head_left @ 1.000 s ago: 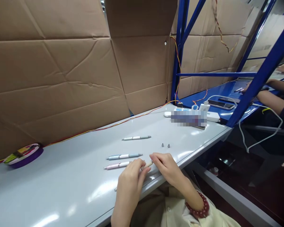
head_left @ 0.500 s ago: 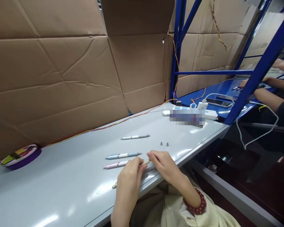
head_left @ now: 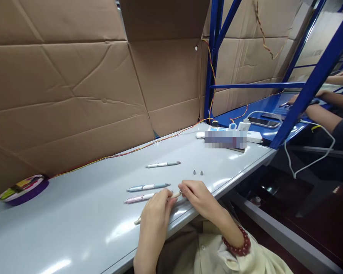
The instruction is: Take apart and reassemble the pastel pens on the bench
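With twelve o'clock straight ahead and the cream pen [head_left: 175, 195] as the centre of the dial, we see it held between our two hands, above the near edge of the tabletop [head_left: 88, 213]. The fingers of our left hand [head_left: 156, 209] close around its barrel, and those of our right hand [head_left: 197, 196] pinch its other end, at about three o'clock. We cannot tell whether the pen touches the surface. A pale pen end [head_left: 137, 220] pokes out beyond our left hand at eight o'clock; we cannot tell if it belongs to the same pen.

Near us, the pink pen [head_left: 137, 198] lies at nine o'clock, its right part hidden by our left hand. Just beyond it rests the light blue pen [head_left: 148, 187], towards ten, and the grey pen [head_left: 162, 164] at eleven. Two small metal tips [head_left: 194, 172] stand side by side, apart, between one and two o'clock. Farther off we see a power strip [head_left: 254, 137] at two and a purple-sided round thing [head_left: 24, 190] well away at nine.
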The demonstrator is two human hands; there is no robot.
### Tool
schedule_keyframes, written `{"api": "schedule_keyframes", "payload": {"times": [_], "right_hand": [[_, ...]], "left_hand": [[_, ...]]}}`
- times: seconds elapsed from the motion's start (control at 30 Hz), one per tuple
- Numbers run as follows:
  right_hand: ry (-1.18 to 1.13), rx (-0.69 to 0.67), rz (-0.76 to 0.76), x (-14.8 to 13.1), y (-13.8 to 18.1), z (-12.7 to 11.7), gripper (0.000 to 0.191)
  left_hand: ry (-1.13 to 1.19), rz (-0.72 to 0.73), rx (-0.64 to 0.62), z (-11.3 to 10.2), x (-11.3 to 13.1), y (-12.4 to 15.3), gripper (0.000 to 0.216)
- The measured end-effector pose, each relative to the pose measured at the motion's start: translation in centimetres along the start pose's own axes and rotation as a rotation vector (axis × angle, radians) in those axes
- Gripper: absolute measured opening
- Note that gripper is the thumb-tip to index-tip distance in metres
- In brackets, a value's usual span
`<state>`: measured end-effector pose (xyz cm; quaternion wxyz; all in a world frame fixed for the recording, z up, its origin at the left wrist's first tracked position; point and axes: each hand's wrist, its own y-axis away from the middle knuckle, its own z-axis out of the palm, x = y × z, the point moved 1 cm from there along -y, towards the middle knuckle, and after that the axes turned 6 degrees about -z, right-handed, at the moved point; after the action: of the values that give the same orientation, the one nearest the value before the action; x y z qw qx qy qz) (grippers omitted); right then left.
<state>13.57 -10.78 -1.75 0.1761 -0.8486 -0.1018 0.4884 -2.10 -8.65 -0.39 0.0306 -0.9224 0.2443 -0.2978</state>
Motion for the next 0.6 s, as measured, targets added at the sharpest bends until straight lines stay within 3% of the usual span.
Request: {"api": "schedule_keyframes", "payload": {"times": [0.13,0.37,0.6], "right_hand": [[-0.005,-0.025,-0.003,0.1,-0.1,0.0,0.042],[-0.242,-0.019,0.006,0.3,0.3,-1.1,0.006],[-0.402,-0.002,0.075,0.9,0.4,-1.0,0.018]], "left_hand": [[-0.006,0.014,0.007,-0.1,0.1,0.2,0.021],[0.025,0.005,-0.004,-0.2,0.0,0.0,0.026],[-0.022,0.069,-0.011,-0.1,0.1,0.1,0.036]]}}
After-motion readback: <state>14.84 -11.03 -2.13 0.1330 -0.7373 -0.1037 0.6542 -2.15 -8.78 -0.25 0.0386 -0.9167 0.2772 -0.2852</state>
